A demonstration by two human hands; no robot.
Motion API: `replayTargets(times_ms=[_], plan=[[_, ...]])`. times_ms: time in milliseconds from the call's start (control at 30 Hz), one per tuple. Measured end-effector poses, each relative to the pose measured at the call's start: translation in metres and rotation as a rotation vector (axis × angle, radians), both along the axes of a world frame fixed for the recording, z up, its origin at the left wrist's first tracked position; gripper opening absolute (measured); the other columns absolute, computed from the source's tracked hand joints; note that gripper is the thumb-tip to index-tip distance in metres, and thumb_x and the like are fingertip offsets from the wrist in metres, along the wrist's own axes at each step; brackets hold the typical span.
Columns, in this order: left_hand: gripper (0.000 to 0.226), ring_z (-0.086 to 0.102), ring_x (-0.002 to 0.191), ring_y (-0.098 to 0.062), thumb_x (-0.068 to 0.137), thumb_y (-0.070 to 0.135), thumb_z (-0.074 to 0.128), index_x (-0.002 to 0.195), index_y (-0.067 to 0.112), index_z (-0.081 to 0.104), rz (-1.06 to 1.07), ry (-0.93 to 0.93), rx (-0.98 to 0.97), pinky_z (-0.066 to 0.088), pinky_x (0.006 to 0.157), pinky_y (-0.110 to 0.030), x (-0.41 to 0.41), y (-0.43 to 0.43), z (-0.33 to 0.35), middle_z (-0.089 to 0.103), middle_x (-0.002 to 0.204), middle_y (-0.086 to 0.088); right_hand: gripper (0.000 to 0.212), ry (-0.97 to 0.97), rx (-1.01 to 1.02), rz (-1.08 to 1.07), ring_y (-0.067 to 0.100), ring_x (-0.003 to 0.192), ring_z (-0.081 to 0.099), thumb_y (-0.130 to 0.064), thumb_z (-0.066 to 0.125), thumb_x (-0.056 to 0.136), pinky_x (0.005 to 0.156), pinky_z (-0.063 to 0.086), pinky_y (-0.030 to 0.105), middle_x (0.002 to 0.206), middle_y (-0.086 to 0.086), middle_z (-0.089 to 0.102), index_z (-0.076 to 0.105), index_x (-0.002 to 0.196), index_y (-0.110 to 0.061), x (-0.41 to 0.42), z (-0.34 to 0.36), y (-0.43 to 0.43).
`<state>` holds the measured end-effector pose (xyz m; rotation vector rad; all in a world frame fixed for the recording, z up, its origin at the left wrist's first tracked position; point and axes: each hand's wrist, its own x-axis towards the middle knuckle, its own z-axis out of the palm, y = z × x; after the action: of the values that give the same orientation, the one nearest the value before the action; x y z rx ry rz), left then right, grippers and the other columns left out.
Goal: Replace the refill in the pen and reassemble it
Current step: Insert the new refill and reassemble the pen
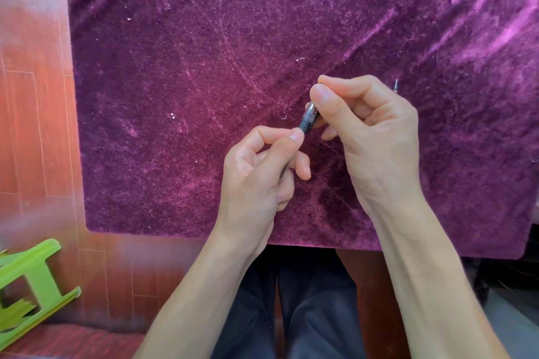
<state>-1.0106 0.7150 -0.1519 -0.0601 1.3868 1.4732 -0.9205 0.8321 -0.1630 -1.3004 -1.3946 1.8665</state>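
Observation:
Both hands hold one pen [308, 119] above the purple velvet cloth [204, 96]. The pen has a dark grip and a clear section, and it slants up to the right. My left hand [259, 172] pinches its lower barrel between thumb and forefinger; the rest of the barrel is hidden in the palm. My right hand [367, 131] closes thumb and fingers on the upper end, hiding the tip. A thin refill [395, 86] with a metal point pokes out behind my right hand; most of it is hidden.
The cloth covers a table whose near edge [291, 242] runs just in front of my wrists. A green plastic stool [29, 280] stands on the red wooden floor at lower left. My knees in dark trousers [291, 300] are under the table edge.

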Motion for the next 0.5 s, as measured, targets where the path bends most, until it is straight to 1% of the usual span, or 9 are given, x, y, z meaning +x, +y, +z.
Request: replayTargets(times_ms=[200,367,433,500], plan=[[0.016,0.031,0.033,-0.004,0.098,0.021,0.064,0.082,0.022,0.068,0.010,-0.020,-0.013,0.023,0.036,-0.010,0.001,-0.001,0.002,0.062,0.064,-0.008,0.009,0.019,-0.003,-0.017,-0.002,0.074,0.073,-0.013,0.081,0.096,0.066,0.055,0.015,0.089,-0.012,0.082,0.079,0.097,-0.022,0.002,-0.003,-0.004],[0.016,0.030,0.034,-0.005,0.098,0.022,0.064,0.082,0.022,0.067,0.018,-0.018,-0.026,0.022,0.036,-0.010,0.003,0.000,0.002,0.062,0.064,-0.008,0.009,0.016,-0.018,-0.037,-0.004,0.077,0.073,-0.010,0.080,0.096,0.069,0.055,0.013,0.091,-0.013,0.082,0.079,0.097,-0.019,0.002,-0.004,-0.007],[0.014,0.030,0.034,-0.005,0.098,0.022,0.064,0.084,0.020,0.066,0.035,-0.004,-0.040,0.022,0.036,-0.011,0.007,0.001,0.002,0.062,0.065,-0.009,0.008,0.004,-0.024,-0.037,-0.004,0.080,0.073,-0.011,0.080,0.096,0.071,0.054,0.013,0.092,-0.012,0.082,0.079,0.099,-0.018,0.001,-0.005,-0.007],[0.012,0.034,0.034,-0.006,0.099,0.022,0.063,0.088,0.017,0.064,0.043,0.046,-0.050,0.026,0.036,-0.014,0.012,0.003,0.001,0.064,0.065,-0.009,0.008,-0.003,-0.017,-0.031,-0.004,0.081,0.073,-0.012,0.079,0.097,0.071,0.054,0.013,0.091,-0.011,0.081,0.080,0.102,-0.018,0.001,-0.003,-0.006]])
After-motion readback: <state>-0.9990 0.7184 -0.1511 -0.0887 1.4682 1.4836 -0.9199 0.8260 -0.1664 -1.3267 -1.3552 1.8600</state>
